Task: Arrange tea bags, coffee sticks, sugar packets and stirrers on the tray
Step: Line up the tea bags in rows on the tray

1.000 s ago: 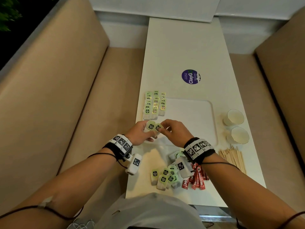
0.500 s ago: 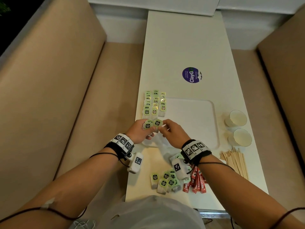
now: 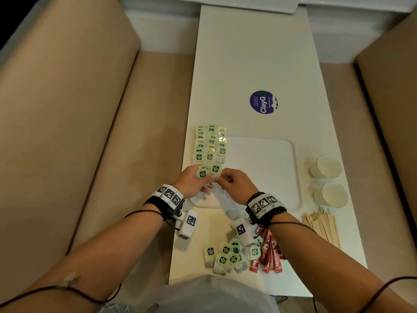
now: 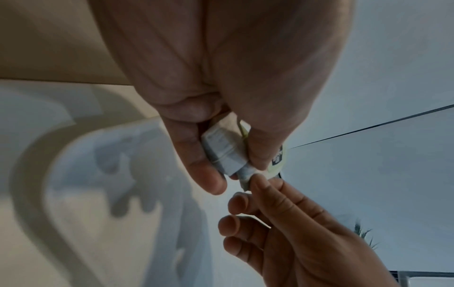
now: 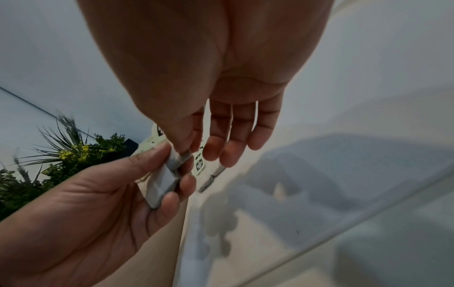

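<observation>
- Holding a small stack of tea bags (image 3: 208,172), the left hand (image 3: 194,180) has its fingers and thumb curled round it, just above the near-left corner of the tray (image 3: 295,177).
- The right hand (image 3: 234,185) pinches the end of one bag in that stack between thumb and forefinger, its other fingers loose; it seems to be peeling one off to lay down.
- Compared with a second ago, both hands have moved a little farther, and now sit just near of the rows of bags (image 3: 209,144) already set along the tray's left side.
- Nothing new has landed on the tray since then; the rows look unchanged.
- My guess is the tea stage is partly done: a loose pile of bags (image 3: 225,257) still lies on the near tabletop (image 3: 248,53).
- Coffee sticks (image 3: 267,256) beside that pile and stirrers (image 3: 321,224) at the right lie untouched, off the tray.
- I cannot make out any sugar packets.
</observation>
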`<state>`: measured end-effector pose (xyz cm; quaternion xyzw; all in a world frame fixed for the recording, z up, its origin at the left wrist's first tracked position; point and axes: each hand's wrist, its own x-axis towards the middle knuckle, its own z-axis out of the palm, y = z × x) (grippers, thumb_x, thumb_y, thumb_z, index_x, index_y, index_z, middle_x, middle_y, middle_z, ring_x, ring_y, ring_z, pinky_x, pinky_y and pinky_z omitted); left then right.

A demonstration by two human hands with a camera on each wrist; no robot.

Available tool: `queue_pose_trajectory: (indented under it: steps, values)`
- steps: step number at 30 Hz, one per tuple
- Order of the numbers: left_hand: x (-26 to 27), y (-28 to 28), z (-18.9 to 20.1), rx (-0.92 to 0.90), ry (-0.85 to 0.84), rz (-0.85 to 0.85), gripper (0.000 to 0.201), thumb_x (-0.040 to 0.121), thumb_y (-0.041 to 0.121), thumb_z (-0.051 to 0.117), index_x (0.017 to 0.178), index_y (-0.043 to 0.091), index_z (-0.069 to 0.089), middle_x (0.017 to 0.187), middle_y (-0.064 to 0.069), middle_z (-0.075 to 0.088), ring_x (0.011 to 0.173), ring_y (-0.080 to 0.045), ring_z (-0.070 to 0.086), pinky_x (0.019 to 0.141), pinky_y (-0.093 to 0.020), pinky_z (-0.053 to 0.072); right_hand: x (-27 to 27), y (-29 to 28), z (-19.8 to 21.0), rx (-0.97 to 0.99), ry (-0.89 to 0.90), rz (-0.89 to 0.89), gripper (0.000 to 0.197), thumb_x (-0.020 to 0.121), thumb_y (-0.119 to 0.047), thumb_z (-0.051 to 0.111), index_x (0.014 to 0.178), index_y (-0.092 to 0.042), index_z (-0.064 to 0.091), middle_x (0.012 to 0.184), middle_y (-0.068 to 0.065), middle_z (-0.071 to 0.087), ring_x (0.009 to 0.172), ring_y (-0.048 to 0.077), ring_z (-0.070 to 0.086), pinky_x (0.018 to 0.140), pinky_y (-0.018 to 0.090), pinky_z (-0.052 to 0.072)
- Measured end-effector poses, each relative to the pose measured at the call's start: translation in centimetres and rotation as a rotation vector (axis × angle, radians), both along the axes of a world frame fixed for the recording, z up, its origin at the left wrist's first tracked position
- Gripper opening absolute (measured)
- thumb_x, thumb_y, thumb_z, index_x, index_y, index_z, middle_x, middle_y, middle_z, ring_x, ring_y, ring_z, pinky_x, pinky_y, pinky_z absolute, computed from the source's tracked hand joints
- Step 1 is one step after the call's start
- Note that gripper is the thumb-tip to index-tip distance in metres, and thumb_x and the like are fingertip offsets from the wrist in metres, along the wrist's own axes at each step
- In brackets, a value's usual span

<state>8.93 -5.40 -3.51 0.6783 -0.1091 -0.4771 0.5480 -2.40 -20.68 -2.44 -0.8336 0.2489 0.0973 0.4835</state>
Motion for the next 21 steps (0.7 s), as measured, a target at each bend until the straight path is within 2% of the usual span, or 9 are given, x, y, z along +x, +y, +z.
queue_pose_trajectory:
  steps: [2, 6, 10, 12, 15, 18, 21]
  values:
    - [0.2, -0.4, 0.1, 0.001, 0.002, 0.012, 0.023, 0.095, 0.017, 0.069, 0.117, 0.011, 0.065, 0.101, -0.008, 0.074, 0.081, -0.022, 0.071, 0.07, -0.033, 0.06, 0.3, -0.4, -0.3, -0.001, 0.003, -0.01, 0.033, 0.099, -0.039, 0.061, 0.083, -0.01, 0.061, 0.079, 0.012, 0.069, 0.075, 0.03, 0.063, 0.073, 0.045, 0.054]
    - [0.8, -0.9, -0.4, 0.022, -0.002, 0.082, 0.012, 0.096, 0.013, 0.067, 0.108, 0.014, 0.064, 0.098, -0.01, 0.071, 0.079, -0.02, 0.069, 0.067, -0.031, 0.06, 1.2, -1.8, -1.1, -0.024, 0.027, -0.05, 0.031, 0.099, -0.036, 0.059, 0.086, -0.008, 0.061, 0.083, 0.015, 0.069, 0.08, 0.035, 0.064, 0.075, 0.046, 0.054]
    - [1.3, -0.9, -1.0, 0.059, 0.028, 0.111, 0.011, 0.096, 0.007, 0.064, 0.105, 0.014, 0.062, 0.094, -0.011, 0.067, 0.079, -0.021, 0.067, 0.076, -0.036, 0.06, 2.5, -3.6, -2.2, -0.102, 0.103, -0.059, 0.024, 0.101, -0.032, 0.056, 0.083, -0.017, 0.059, 0.084, 0.007, 0.068, 0.079, 0.027, 0.061, 0.069, 0.036, 0.048]
    - [1.4, -0.9, -1.3, 0.071, 0.058, 0.109, 0.014, 0.096, 0.003, 0.062, 0.108, 0.01, 0.06, 0.096, -0.013, 0.065, 0.081, -0.023, 0.065, 0.075, -0.034, 0.06, 3.0, -4.2, -2.7, -0.153, 0.163, -0.041, 0.021, 0.101, -0.031, 0.054, 0.084, -0.021, 0.06, 0.085, 0.002, 0.065, 0.08, 0.022, 0.06, 0.07, 0.03, 0.042]
    - [1.6, -0.8, -1.9, 0.112, 0.043, 0.079, 0.022, 0.097, -0.002, 0.055, 0.115, 0.009, 0.06, 0.101, -0.011, 0.066, 0.084, -0.023, 0.065, 0.076, -0.032, 0.06, 4.1, -4.4, -3.0, -0.203, 0.218, -0.022, 0.019, 0.1, -0.03, 0.055, 0.085, -0.021, 0.063, 0.087, 0.001, 0.067, 0.082, 0.022, 0.062, 0.072, 0.032, 0.047]
    - [1.7, -0.8, -2.4, 0.141, 0.019, 0.069, 0.029, 0.096, -0.004, 0.049, 0.107, 0.018, 0.064, 0.102, -0.008, 0.068, 0.086, -0.021, 0.066, 0.08, -0.033, 0.06, 5.0, -4.5, -2.9, -0.23, 0.255, 0.003, 0.024, 0.098, -0.028, 0.055, 0.081, -0.015, 0.064, 0.083, 0.005, 0.068, 0.079, 0.025, 0.064, 0.07, 0.034, 0.05]
    - [1.6, -1.1, -2.6, 0.163, 0.022, 0.092, 0.031, 0.097, -0.004, 0.047, 0.105, 0.019, 0.065, 0.102, -0.006, 0.068, 0.086, -0.02, 0.066, 0.084, -0.037, 0.06, 5.5, -4.6, -2.9, -0.237, 0.287, 0.007, 0.028, 0.097, -0.027, 0.054, 0.076, -0.011, 0.064, 0.075, 0.006, 0.066, 0.072, 0.026, 0.062, 0.066, 0.034, 0.049]
